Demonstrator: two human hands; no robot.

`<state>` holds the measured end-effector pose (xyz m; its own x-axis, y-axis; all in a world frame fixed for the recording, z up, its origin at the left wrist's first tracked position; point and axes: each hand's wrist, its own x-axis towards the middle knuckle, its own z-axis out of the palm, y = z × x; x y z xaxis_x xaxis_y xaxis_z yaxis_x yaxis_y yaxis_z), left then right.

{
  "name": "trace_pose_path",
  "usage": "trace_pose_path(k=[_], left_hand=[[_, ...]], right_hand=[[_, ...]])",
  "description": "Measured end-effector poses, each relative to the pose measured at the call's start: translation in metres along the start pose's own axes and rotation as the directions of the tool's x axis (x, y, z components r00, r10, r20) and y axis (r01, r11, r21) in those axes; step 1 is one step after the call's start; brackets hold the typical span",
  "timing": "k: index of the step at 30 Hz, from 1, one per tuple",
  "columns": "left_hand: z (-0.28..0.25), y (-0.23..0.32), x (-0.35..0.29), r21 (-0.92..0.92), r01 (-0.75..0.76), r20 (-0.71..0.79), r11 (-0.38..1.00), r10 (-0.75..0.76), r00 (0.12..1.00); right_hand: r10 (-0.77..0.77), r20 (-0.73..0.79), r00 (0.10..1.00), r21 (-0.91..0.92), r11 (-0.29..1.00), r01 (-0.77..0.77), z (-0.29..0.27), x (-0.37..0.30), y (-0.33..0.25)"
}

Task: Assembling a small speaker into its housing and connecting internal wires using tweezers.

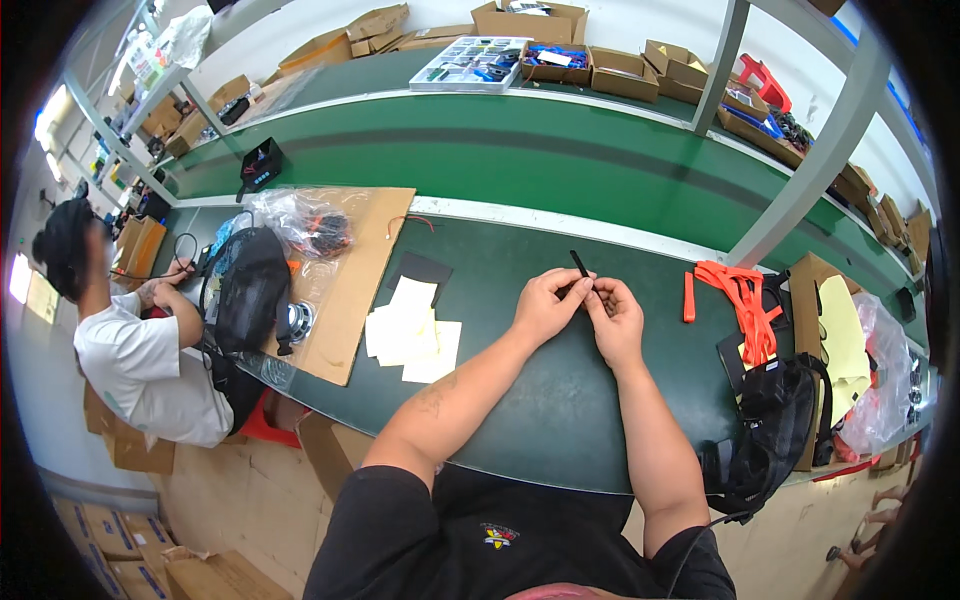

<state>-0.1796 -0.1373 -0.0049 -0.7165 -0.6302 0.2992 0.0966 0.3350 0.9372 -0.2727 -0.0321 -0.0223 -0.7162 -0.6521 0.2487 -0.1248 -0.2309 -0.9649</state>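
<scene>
Over the middle of the dark green table, my left hand and my right hand meet at the fingertips. Between them they pinch a thin black strip, whose free end sticks up past the fingers. The lower part of the strip is hidden by my fingers, so its exact kind does not show. To the left of my hands lie several pale yellow paper sheets and a black square sheet. Bright orange straps lie in a heap to the right, with a short orange piece beside them.
A black backpack and an open cardboard box with yellow paper stand at the right edge. At the left, a co-worker sits by a cardboard sheet and a black bag. Beyond runs a green conveyor belt.
</scene>
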Motion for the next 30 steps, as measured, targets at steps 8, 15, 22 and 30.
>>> trace_pose_path(k=[8,15,22,30], left_hand=[[-0.0004,-0.0002,0.0003,0.002,0.02,0.006,1.0,-0.02,1.0],[-0.0001,-0.0019,0.0031,-0.021,-0.005,0.01,1.0,0.005,1.0],[0.0015,-0.0029,0.0024,-0.01,-0.005,0.0,1.0,0.005,1.0],[0.0015,-0.0023,0.0019,0.001,-0.017,-0.007,1.0,0.017,1.0]], right_hand=[[-0.007,0.0,1.0,0.016,1.0,0.007,0.0,-0.0003,0.0026],[-0.024,-0.008,1.0,0.016,1.0,0.024,0.0,0.0013,0.0023],[-0.017,-0.02,1.0,-0.004,1.0,0.017,0.0011,-0.0006,0.0004],[-0.008,-0.015,1.0,-0.029,1.0,0.008,0.0006,-0.0023,-0.0032]])
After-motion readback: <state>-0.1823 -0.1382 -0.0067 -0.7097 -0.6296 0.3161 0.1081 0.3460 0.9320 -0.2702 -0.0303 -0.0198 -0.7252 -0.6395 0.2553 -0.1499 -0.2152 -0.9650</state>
